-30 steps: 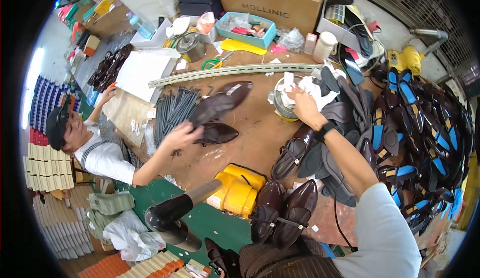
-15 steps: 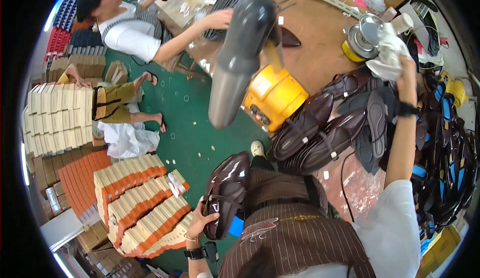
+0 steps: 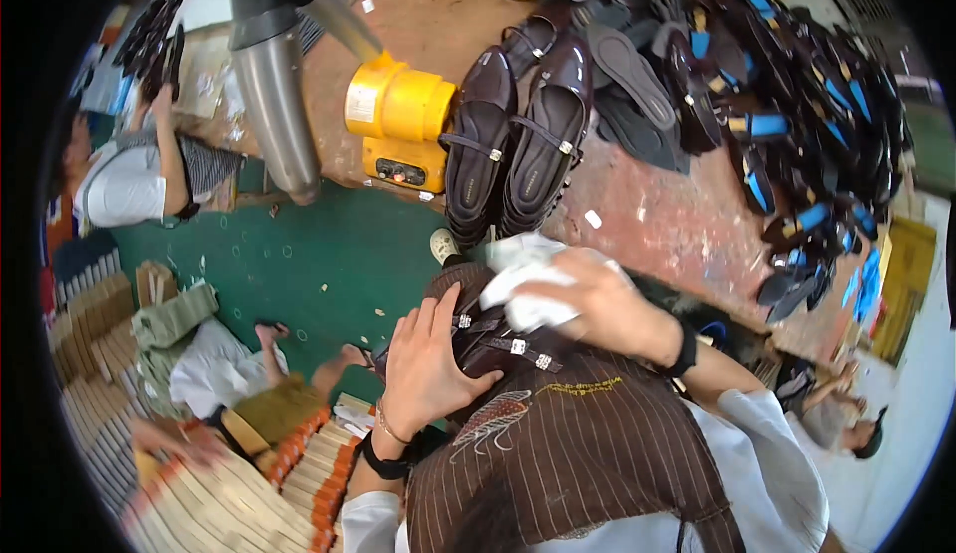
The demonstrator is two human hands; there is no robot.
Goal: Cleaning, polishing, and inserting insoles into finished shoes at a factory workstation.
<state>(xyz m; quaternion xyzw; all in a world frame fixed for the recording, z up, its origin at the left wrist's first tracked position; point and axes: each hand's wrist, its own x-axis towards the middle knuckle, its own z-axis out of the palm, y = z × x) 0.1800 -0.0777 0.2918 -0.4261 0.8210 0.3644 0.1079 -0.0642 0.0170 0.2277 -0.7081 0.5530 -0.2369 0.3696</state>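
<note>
Head view: we've R hand (image 3: pixel 612 304) clutching white cloth (image 3: pixel 528 279) at dark strapped shoes (image 3: pixel 484 356) on our lap; L hand (image 3: pixel 426 359) spread over them, can't tell if gripping. Wiping seems mid-way. Table shoes (image 3: pixel 540 150) beside yellow machine (image 3: pixel 400 100): unclear if wiped. Shoe heap (image 3: pixel 827 85), far R, prob. left to do.
</note>
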